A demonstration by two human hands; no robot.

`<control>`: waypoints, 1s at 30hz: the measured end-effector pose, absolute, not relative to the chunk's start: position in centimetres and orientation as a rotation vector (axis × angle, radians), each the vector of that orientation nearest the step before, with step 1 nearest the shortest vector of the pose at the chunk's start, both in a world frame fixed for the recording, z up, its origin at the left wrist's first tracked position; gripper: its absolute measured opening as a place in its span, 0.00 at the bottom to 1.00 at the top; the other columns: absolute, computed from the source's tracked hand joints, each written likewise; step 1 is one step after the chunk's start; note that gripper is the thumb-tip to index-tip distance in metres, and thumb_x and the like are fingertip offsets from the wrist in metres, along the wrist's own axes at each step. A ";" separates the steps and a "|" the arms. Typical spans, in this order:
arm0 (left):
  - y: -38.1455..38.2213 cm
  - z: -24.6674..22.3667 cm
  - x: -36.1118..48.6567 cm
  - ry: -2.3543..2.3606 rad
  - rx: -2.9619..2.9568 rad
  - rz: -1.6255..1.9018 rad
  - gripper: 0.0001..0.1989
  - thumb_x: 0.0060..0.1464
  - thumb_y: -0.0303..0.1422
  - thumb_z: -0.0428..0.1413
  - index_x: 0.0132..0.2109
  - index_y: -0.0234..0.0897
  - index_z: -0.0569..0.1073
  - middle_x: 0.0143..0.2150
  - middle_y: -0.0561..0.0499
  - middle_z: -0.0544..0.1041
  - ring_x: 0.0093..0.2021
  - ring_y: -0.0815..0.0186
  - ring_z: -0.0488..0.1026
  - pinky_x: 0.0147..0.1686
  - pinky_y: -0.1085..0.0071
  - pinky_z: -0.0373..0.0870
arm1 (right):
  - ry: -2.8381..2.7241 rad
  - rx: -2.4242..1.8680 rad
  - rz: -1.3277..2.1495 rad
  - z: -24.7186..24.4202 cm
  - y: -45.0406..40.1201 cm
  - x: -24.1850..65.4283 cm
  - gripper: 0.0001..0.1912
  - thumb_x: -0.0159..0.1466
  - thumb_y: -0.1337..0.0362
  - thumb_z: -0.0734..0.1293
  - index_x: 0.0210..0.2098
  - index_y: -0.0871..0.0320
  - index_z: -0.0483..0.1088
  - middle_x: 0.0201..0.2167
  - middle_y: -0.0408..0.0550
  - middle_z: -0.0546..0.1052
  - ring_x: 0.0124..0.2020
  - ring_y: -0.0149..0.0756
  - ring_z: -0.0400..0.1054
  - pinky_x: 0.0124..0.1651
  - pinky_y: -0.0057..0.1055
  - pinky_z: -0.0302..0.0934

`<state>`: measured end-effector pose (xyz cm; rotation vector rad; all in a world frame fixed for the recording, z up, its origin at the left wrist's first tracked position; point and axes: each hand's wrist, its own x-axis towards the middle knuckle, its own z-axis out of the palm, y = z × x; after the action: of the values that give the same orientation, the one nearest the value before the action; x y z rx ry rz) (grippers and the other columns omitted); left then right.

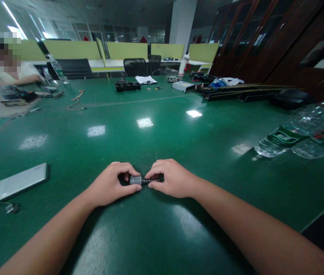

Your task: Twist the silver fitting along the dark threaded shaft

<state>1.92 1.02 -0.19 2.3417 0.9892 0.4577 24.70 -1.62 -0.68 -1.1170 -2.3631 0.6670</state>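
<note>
Between both hands, just over the green table (116, 141), lies a small cylindrical part (135, 180) with a grey barrel and a thinner, ridged black shaft. My left hand (114, 181) pinches the grey barrel between thumb and fingers. On the other side, my right hand (171, 178) grips the black shaft (147, 181) with thumb and fingertips. The two pieces sit in line, level and pointing left to right; whether they are one part or two joined ones I cannot tell. Fingers cover some of the shaft's right end.
At left lie a pale flat device (21, 182) with a white cable and a small metal piece (12, 207). Clear plastic bottles (284, 135) stand at right. Dark strips (230, 91), a black tray (127, 86) and papers (146, 80) lie farther back. Another person (21, 72) sits far left.
</note>
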 end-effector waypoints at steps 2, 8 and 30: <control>1.0 -0.2 1.9 0.986 2.342 0.457 0.10 0.51 0.38 0.63 0.39 0.38 0.77 0.33 0.52 0.78 0.33 0.66 0.72 0.39 0.69 0.65 | -2.368 -1.124 0.668 -0.6 -1.6 24.8 0.10 0.58 0.69 0.71 0.40 0.60 0.79 0.33 0.47 0.78 0.36 0.34 0.70 0.39 0.28 0.59; 1.0 -0.3 1.8 0.984 2.341 0.444 0.11 0.51 0.39 0.63 0.39 0.38 0.77 0.34 0.52 0.78 0.33 0.66 0.73 0.40 0.68 0.65 | -2.383 -1.141 0.668 -0.5 -1.5 25.0 0.10 0.58 0.69 0.71 0.40 0.57 0.79 0.33 0.46 0.78 0.35 0.34 0.70 0.39 0.28 0.59; 1.1 -0.3 1.7 0.980 2.363 0.453 0.11 0.51 0.38 0.63 0.39 0.38 0.77 0.33 0.52 0.78 0.33 0.65 0.73 0.39 0.69 0.66 | -2.349 -1.187 0.749 -0.2 -1.4 25.7 0.07 0.55 0.70 0.72 0.35 0.58 0.78 0.30 0.44 0.77 0.33 0.31 0.69 0.37 0.27 0.59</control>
<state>1.75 1.09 -0.32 2.3635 0.9796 0.4533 25.74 -1.40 -0.23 -1.1871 -2.3485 0.7487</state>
